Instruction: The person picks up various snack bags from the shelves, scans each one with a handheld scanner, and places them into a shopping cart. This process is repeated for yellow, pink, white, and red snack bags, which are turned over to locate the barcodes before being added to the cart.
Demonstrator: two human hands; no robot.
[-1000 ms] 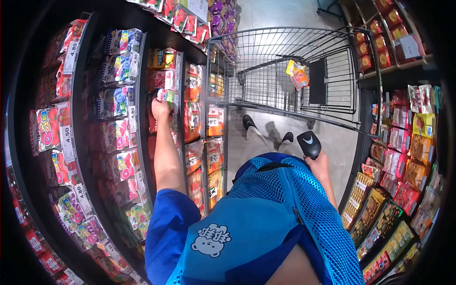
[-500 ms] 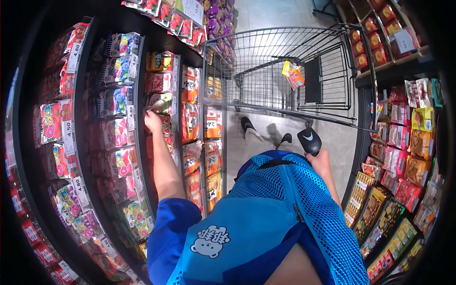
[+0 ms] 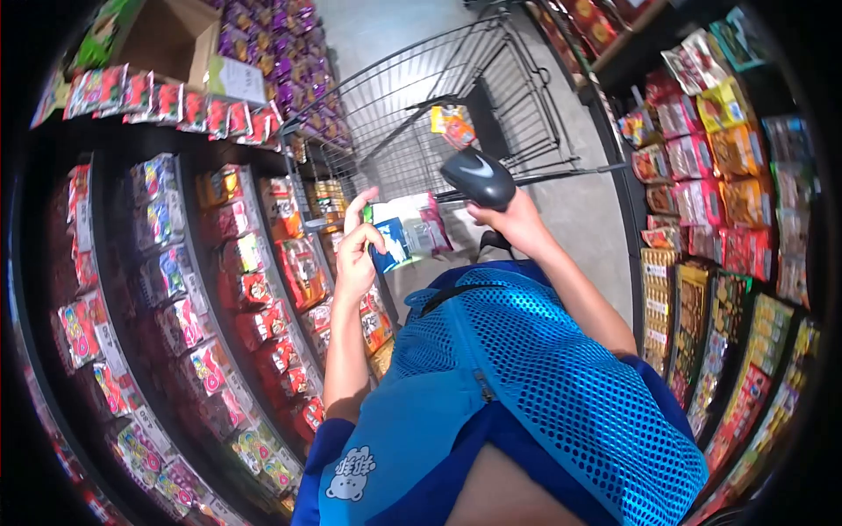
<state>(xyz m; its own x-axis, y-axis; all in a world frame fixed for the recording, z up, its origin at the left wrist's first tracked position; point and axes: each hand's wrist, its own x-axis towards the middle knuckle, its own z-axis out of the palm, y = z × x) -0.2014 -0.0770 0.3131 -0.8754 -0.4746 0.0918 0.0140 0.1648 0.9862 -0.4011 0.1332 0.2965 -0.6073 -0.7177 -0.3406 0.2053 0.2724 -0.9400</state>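
My left hand is pinched on the edge of a snack packet, blue and white with a green corner and a pinkish far end. It is held up in front of my body, above the near side of the cart. My right hand is wrapped around a black handheld scanner with a pale curved mark on its rounded head. The scanner's head is close to the packet, on its upper right. Behind them, a yellow and orange snack packet lies in the wire shopping cart.
Shelves of bagged sweets with price tags run along my left. Hanging snack bags and boxed packs line the right. An open cardboard box and purple packets are at the far left. Grey floor shows beside the cart.
My left hand has come away from the left shelf with the packet and moved in front of me. My right hand has raised the scanner toward it. The view has turned.
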